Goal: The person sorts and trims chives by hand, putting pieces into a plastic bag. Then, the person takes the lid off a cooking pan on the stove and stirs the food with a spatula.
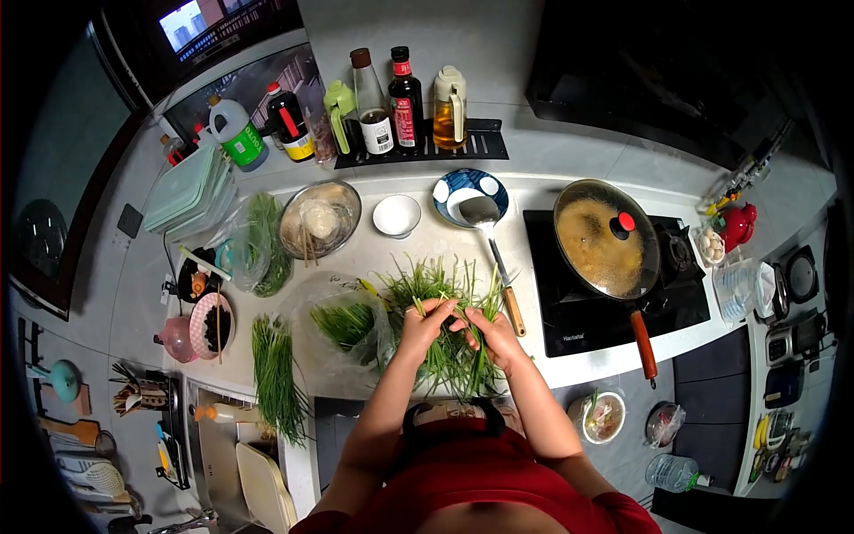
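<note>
Both hands are close together over a loose heap of green chives (445,365) at the counter's front edge. My left hand (429,322) has its fingers pinched on some chive stalks. Beside it, my right hand (489,334) is closed on more green stalks, its fingertips near those of the left. To the left, a clear plastic bag (307,307) holds more chives, and a neat bundle of long chives (277,374) lies by the sink.
A lidded pan (592,240) sits on the black hob (578,329). A spatula (500,276) leans on a blue-patterned bowl (445,191). Behind are a white bowl (397,216), a metal bowl with dough (294,222) and a bottle shelf (485,142). A waste bin (620,405) stands below.
</note>
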